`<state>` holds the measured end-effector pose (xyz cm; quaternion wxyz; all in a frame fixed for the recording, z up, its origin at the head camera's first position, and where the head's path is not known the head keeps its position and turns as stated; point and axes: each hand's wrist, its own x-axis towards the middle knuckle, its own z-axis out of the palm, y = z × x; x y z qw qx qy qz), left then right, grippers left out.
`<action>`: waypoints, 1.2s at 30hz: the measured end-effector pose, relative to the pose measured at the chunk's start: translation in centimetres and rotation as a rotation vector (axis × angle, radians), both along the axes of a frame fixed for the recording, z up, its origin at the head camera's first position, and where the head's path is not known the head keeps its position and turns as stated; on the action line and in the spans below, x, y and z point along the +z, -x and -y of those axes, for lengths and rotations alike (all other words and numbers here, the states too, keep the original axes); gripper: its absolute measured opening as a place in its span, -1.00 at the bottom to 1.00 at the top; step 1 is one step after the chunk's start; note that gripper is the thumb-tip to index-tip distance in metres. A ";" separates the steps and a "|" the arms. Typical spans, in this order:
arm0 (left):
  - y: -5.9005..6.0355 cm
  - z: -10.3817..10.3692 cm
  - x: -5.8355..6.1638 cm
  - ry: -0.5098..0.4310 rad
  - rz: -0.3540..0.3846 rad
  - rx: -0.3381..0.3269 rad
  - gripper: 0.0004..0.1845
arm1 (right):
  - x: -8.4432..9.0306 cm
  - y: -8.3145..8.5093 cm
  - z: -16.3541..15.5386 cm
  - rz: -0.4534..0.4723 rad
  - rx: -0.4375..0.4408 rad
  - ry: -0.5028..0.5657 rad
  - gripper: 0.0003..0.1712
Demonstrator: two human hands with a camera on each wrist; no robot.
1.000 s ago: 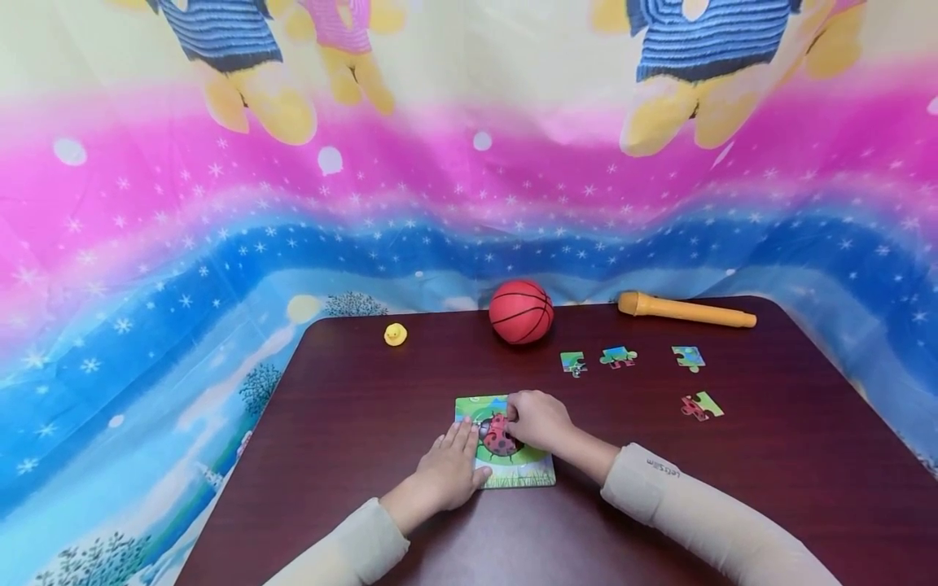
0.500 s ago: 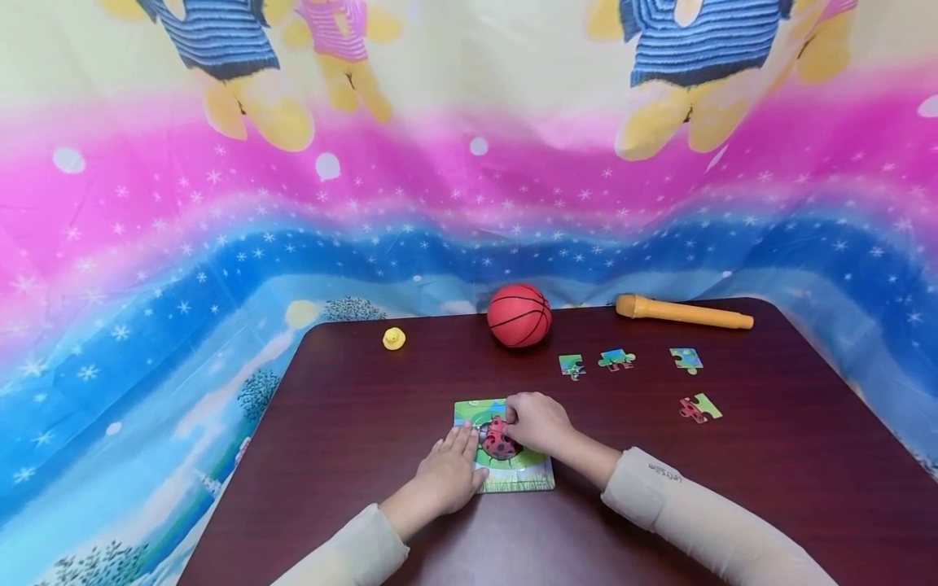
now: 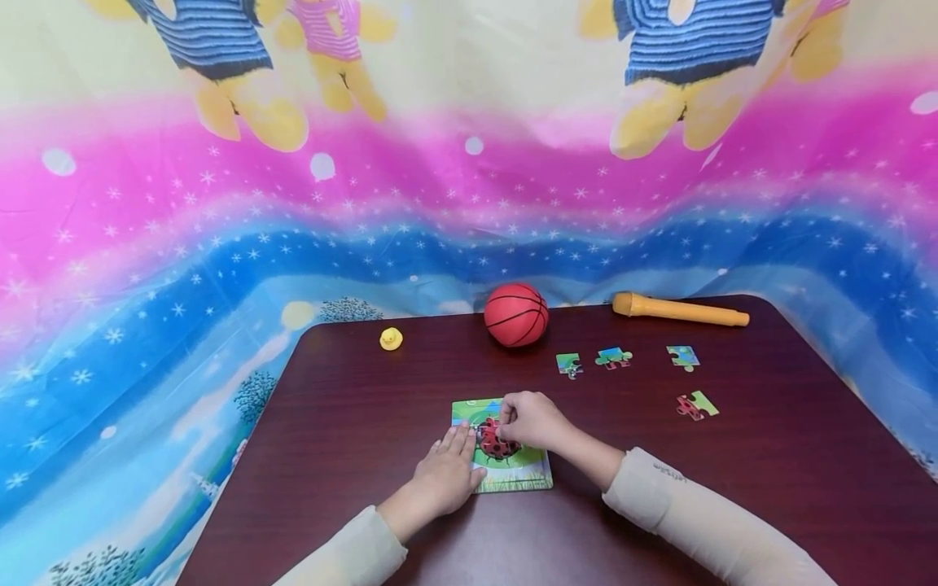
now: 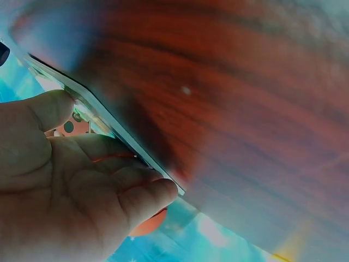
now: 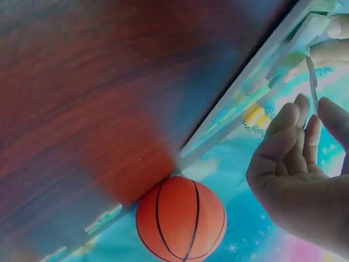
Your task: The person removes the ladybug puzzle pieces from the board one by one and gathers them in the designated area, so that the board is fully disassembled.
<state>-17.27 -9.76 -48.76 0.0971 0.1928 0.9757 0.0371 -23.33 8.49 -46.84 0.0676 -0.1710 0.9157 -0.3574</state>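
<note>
A square green puzzle board (image 3: 522, 472) with a red ladybug picture (image 3: 493, 443) lies near the table's front middle. My left hand (image 3: 456, 449) rests flat on its left edge with straight fingers; the left wrist view shows those fingers (image 4: 109, 180) against the board's rim (image 4: 103, 123). At the board's upper part my right hand (image 3: 509, 423) is curled and pinches a thin puzzle piece (image 5: 313, 82) between thumb and fingers, held over the board (image 5: 245, 112). The hand hides most of the piece in the head view.
Several loose puzzle pieces lie to the right: (image 3: 569, 364), (image 3: 614, 356), (image 3: 683, 356), (image 3: 697, 404). An orange basketball (image 3: 516, 314) (image 5: 181, 217), a small yellow duck (image 3: 391, 338) and an orange flashlight (image 3: 681, 310) sit along the dark wooden table's (image 3: 352, 407) far edge. A colourful cloth hangs behind.
My right hand has shifted slightly left over the ladybug. The left hand stays on the board's edge.
</note>
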 end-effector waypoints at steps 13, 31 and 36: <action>0.5 -0.1 0.3 -0.016 0.016 0.028 -0.31 | 0.0 0.7 -0.7 0.153 0.001 0.227 -0.89; 0.2 -0.1 0.4 -0.027 0.022 0.026 -0.30 | 0.4 3.4 -13.1 0.277 -0.294 0.254 -0.78; 0.1 0.1 0.3 -0.046 0.035 0.037 -0.30 | -0.6 3.7 -15.7 0.265 -0.361 0.195 -0.81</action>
